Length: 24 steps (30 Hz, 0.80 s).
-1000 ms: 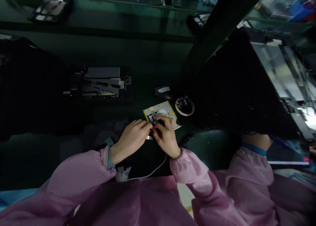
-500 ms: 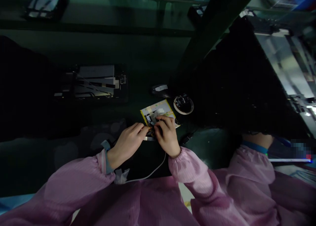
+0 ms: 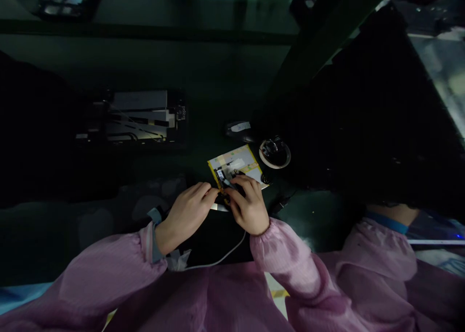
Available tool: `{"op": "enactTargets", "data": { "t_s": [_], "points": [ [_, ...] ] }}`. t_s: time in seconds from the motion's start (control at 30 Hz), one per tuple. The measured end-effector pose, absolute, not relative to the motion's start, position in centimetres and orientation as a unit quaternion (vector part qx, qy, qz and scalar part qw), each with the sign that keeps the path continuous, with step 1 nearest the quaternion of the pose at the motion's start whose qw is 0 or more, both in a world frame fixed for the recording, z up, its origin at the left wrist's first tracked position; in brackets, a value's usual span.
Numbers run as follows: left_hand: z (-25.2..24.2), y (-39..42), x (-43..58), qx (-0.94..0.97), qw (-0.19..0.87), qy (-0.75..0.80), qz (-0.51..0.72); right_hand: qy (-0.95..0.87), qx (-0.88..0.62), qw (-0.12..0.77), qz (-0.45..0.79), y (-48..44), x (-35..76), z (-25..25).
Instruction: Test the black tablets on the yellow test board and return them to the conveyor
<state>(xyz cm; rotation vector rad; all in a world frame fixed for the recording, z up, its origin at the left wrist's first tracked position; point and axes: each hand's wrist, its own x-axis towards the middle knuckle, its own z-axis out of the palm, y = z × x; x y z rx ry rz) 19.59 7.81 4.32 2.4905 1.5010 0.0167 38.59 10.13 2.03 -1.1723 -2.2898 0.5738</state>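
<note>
A flat white panel with yellow edges (image 3: 238,157) lies tilted on the dark bench, with tape and a small printed label on its face. My left hand (image 3: 191,211) is closed at the panel's near left corner, fingertips pinched by a small dark part (image 3: 225,196). My right hand (image 3: 250,206) lies over the panel's near edge, its thumb and fingers closed; whatever they grip is hidden. Just under the fingertips shows a short shiny strip (image 3: 220,207). A wristband (image 3: 155,218) is on my left wrist.
Behind the panel lie a black computer mouse (image 3: 239,130) and a round pale-rimmed dish (image 3: 275,153). An opened device (image 3: 140,116) rests at left. A white cable (image 3: 221,259) runs near my body. At right is another person's sleeve (image 3: 378,259), beside a large black screen-like shape (image 3: 363,128).
The view has shifted slightly. My right fingers have moved a little off the panel, showing more of the dark part; my left hand stays at the same corner.
</note>
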Motion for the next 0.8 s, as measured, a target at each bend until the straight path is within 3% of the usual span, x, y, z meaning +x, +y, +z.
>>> {"op": "enactTargets", "data": {
  "t_s": [0.8],
  "points": [
    [4.25,7.78,19.71,0.849,0.119,0.515,0.007,-0.888,-0.379,0.230,0.126,9.96,38.59,1.86]
  ]
}}
